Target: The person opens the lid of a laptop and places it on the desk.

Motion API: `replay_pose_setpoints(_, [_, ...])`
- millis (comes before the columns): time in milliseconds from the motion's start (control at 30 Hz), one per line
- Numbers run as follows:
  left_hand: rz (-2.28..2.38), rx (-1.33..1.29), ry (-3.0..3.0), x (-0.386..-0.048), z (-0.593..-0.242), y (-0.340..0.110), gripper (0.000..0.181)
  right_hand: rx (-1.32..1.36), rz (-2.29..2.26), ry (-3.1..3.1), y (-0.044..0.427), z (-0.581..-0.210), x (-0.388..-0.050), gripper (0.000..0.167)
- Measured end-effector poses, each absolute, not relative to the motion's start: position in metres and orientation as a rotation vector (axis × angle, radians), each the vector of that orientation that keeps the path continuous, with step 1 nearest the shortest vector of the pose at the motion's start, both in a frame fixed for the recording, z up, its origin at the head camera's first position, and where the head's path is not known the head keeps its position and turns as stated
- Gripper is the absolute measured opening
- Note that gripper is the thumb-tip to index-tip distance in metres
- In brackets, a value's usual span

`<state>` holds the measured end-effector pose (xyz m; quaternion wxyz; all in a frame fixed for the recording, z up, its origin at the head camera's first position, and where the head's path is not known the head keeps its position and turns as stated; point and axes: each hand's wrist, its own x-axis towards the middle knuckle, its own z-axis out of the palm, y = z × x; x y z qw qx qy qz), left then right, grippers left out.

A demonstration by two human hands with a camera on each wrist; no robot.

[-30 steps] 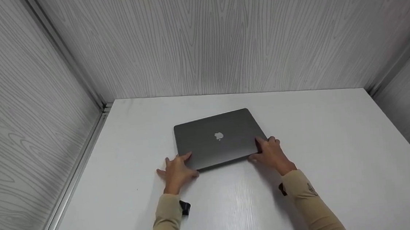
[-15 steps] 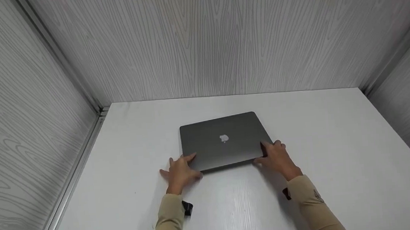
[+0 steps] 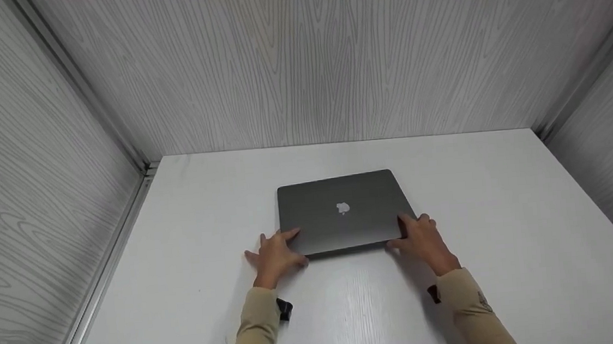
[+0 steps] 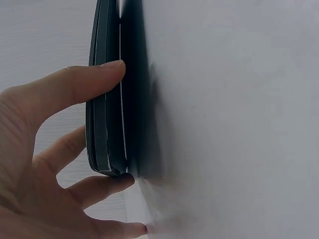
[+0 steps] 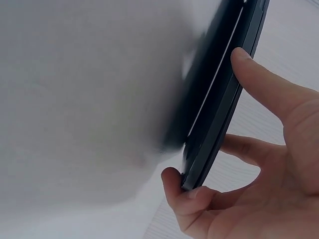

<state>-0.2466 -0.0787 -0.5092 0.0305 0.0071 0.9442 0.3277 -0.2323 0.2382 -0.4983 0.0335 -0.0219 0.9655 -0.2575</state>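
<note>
A closed dark grey laptop (image 3: 337, 219), a pale logo (image 3: 342, 208) on its lid, lies in the middle of the white tabletop (image 3: 483, 196), turned slightly so that its right end sits farther off than its left. The left hand (image 3: 275, 255) grips its near left corner: the thumb presses the near edge, one finger lies on the lid, another touches the left side, and the rest spread out to the left. The right hand (image 3: 423, 240) grips the near right corner, its thumb on the near edge, one finger on the lid and the others bent in around the right side. Tan sleeves (image 3: 255, 323) cover both arms, a small black device (image 3: 284, 309) showing at each wrist. A grey wood-grain panel (image 3: 303, 63) stands along the tabletop's far edge
</note>
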Motion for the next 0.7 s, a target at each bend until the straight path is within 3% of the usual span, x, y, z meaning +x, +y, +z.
replay_pose_setpoints(700, [1.002, 0.083, 2.887, -0.2515, -0.5103, -0.0772, 0.072, -0.040, -0.654, 2.989, 0.2383, -0.4966, -0.2225, 0.076])
